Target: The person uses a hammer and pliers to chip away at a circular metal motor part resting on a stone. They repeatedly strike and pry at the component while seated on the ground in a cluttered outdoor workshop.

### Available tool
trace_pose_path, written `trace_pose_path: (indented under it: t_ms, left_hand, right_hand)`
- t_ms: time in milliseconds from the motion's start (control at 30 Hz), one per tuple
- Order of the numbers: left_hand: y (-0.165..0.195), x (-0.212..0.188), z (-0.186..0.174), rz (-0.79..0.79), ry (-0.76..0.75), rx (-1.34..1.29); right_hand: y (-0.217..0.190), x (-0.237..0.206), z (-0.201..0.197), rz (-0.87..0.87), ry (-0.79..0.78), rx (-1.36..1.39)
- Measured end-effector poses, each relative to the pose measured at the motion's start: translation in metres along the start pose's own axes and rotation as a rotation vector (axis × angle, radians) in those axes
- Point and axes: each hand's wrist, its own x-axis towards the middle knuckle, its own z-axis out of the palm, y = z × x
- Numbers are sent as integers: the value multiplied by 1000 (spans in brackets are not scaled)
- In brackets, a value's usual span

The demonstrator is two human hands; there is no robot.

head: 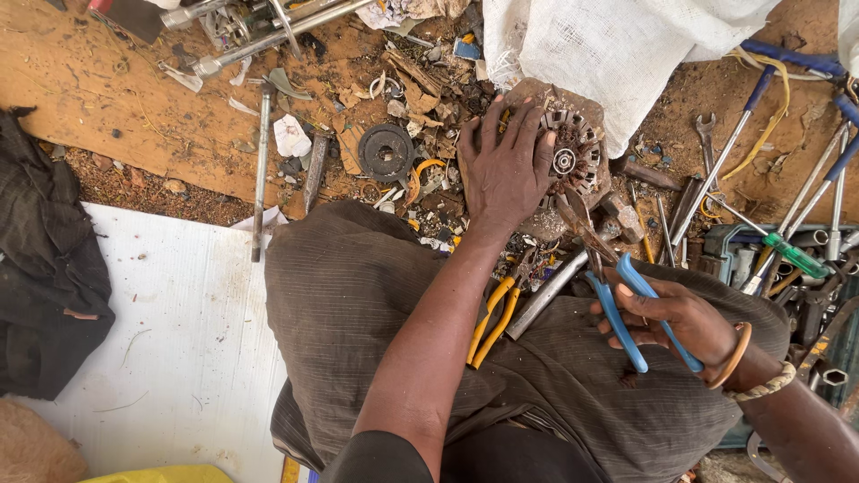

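Note:
My left hand (pixel 506 165) presses flat on a round metal motor part with slotted teeth and a centre hub (pixel 573 156), resting on a worn block among debris. My right hand (pixel 684 322) grips blue-handled pliers (pixel 626 300), whose jaws reach up to the lower edge of the motor part. Yellow-handled pliers (pixel 492 322) and a steel rod (pixel 546 295) lie on the dark cloth over my lap, between my two arms. A small hammer head (pixel 624 217) lies just right of the pliers' jaws.
Wrenches and blue-handled screwdrivers (pixel 743 134) lie at right beside an open toolbox (pixel 805 268). A white woven sack (pixel 608 45) sits above. A black disc (pixel 386 152), long metal rods (pixel 261 170) and scrap litter the wooden board. A white sheet (pixel 170 358) lies at left.

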Motion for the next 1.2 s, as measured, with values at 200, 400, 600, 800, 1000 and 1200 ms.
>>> trace_pose_path:
  t_ms: [200, 400, 600, 800, 1000, 1200]
  left_hand:
    - [-1, -4, -1, 47, 98, -29]
    - [-3, -9, -2, 84, 185, -62]
    - [-1, -8, -4, 85, 187, -70]
    - [-2, -7, -9, 106, 199, -49]
    - [-4, -9, -3, 98, 208, -82]
    - [-4, -7, 0, 69, 175, -66]
  right_hand:
    - [-7, -12, 22, 40, -3, 215]
    - [5, -1, 38, -51, 131, 112]
    - [31, 17, 62, -311, 189, 121]
    - [8, 11, 38, -98, 92, 145]
    - [27, 26, 45, -97, 175, 126]
    - [54, 59, 59, -322, 260, 22]
